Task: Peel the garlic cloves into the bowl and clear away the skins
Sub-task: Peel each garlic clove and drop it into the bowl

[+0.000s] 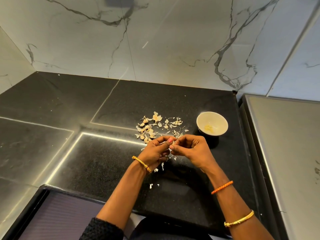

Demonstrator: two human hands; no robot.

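A garlic clove [172, 147] is pinched between both hands above the middle of the black desk [110, 163], toward its near edge. The left hand [155, 151] curls its fingers [170, 140] round one side, and the right hand [190, 149] pinches the other with thumb and fingertips; only a pale sliver of the clove shows between them.

Judged from its look, the clove is small, light and firm, while its skin is papery, brittle and tears into flakes. Holding the clove body steady and picking at a loose edge of skin near the tip seems the likeliest approach. Once bare it may be slippery.

Just beyond the hands lies a scatter of unpeeled cloves and skins [149, 130], with more flakes [156, 170] under the wrists and near the front edge. The flakes are light enough to drift off the edge if swept carelessly.

The white bowl [212, 123] stands near the desk's right edge, just beyond the right hand, with a few peeled pieces inside. The desk's left half and far side offer open room for gathering skins.
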